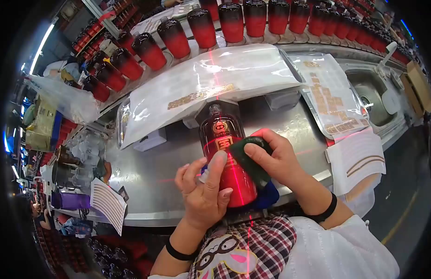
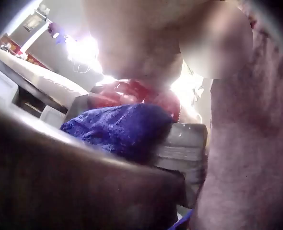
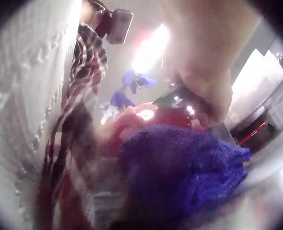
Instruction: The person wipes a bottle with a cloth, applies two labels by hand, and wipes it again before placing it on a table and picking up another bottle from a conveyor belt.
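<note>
A glossy bottle (image 1: 238, 188), dark at the neck and red lower down, lies in front of the person with gold emblem and lettering on its face. My right hand (image 1: 276, 160) pinches a dark green flat pad (image 1: 253, 169) between thumb and fingers and holds it against the bottle's right side, by the gold lettering. At the bottle's left side is my left hand (image 1: 201, 195), its index finger extended onto the label area and its other fingers loosely spread. A blue cloth (image 3: 179, 167) lies under the bottle, seen close up in both wrist views.
Beyond the bottle, a white-covered sloping board (image 1: 234, 69) carries gold decal pieces. A sheet of gold decals (image 1: 324, 95) lies to the right, near a metal sink (image 1: 371, 88). Several black-and-red bottles (image 1: 173, 37) line the back. A striped decal sheet (image 1: 108, 204) overhangs the left table edge.
</note>
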### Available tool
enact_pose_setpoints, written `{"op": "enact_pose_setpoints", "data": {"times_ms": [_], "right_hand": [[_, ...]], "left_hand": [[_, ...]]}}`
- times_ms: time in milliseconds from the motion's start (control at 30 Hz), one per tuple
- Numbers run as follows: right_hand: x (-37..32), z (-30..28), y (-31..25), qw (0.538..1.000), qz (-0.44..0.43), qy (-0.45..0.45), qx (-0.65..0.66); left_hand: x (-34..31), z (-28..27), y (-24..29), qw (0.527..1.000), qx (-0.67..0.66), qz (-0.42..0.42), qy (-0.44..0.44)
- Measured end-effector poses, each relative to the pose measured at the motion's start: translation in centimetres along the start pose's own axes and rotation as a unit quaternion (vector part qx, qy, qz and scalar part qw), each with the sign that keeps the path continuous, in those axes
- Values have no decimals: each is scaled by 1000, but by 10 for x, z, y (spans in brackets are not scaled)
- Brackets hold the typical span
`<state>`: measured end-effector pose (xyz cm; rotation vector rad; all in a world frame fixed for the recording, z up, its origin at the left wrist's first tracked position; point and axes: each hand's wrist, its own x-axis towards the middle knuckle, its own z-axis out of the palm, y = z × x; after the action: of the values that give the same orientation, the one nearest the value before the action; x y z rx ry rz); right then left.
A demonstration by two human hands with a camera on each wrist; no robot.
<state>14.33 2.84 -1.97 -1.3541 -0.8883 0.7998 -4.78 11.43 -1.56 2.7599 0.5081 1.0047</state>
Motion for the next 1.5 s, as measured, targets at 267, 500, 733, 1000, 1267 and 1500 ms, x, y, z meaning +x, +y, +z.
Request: {"op": "enact_pose_setpoints", "data": {"times_ms": [267, 500, 733, 1000, 1267, 1500], "right_hand": [[-9, -17, 5, 999, 13, 46, 17], [-6, -17, -24, 995, -61, 26, -70], [29, -8, -30, 996, -47, 0, -75], [54, -8, -18, 1000, 19, -3, -23], [74, -15, -5, 997, -13, 33, -70], [29, -3, -39, 774, -480, -61, -407]], "left_hand": [[-10, -5, -6, 1000, -7, -18, 16], [25, -23, -8, 988, 59, 113, -85], [46, -19, -31, 988, 64, 116, -75], [59, -9, -44, 993, 19, 110, -41], [63, -2, -50, 995, -68, 62, -25], [52, 3, -54, 992, -126, -8, 8]]}}
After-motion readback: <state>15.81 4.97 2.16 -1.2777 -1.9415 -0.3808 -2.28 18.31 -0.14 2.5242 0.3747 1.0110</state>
